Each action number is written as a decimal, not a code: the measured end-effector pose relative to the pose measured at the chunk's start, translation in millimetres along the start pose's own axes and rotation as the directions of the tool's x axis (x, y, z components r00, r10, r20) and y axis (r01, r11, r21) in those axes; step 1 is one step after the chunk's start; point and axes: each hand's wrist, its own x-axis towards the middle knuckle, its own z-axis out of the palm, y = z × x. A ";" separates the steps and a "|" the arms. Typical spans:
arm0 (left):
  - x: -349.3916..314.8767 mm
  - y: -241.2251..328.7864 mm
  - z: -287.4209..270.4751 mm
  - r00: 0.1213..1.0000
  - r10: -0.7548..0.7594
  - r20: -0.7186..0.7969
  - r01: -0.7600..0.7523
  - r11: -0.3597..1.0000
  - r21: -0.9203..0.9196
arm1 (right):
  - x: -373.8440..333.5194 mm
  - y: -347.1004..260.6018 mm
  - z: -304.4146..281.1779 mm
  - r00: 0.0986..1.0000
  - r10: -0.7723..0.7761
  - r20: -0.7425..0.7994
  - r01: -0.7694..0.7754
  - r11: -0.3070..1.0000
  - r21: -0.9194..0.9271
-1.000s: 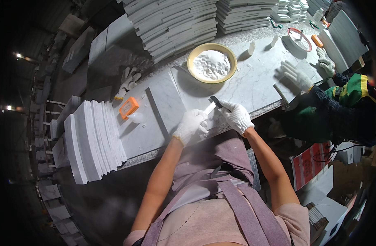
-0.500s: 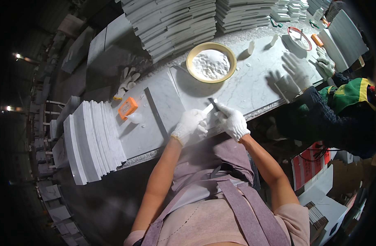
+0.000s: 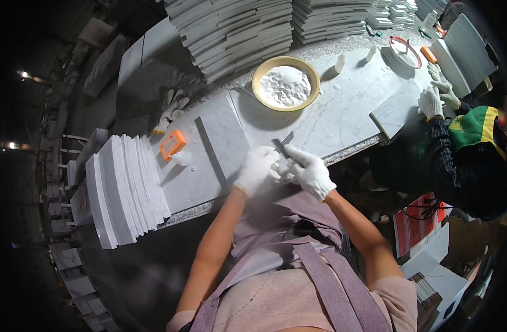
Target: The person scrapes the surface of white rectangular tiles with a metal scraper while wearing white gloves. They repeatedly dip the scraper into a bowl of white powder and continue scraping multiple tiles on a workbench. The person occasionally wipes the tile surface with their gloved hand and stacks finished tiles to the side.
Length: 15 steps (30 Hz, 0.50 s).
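Both my hands wear white knit gloves and are close together over the near edge of the stone-topped bench. My left hand (image 3: 257,169) is closed around a scraper whose flat blade (image 3: 288,137) points up and to the right. In my right hand (image 3: 313,176) is a second scraper, its dark narrow blade (image 3: 279,145) slanting up and left. The two blades cross or nearly touch; the handles are mostly hidden by the gloves. Beyond them a yellow-rimmed bowl (image 3: 258,98) holds white powder or paste. A grey-white stone slab (image 3: 223,141) lies left of my hands.
Stacked stone tiles (image 3: 120,191) stand at the left, and taller stacks (image 3: 237,41) behind. Nearby are an orange box (image 3: 172,145), loose gloves (image 3: 170,110) and small bottles (image 3: 340,63). At right, a co-worker's gloved hand (image 3: 431,103) touches a slab (image 3: 397,109); a red-rimmed bowl (image 3: 394,40) sits beyond.
My right hand's scraper has turned from pointing up to slanting left across the other blade. The co-worker's nearer hand has moved right, toward the slab's far end.
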 end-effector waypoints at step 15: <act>-21.7 -30.5 21.3 0.612 0.788 0.066 -0.253 0.115 0.961 | -13.5 21.5 -19.8 0.994 -0.009 -0.108 -0.025 0.950 -0.312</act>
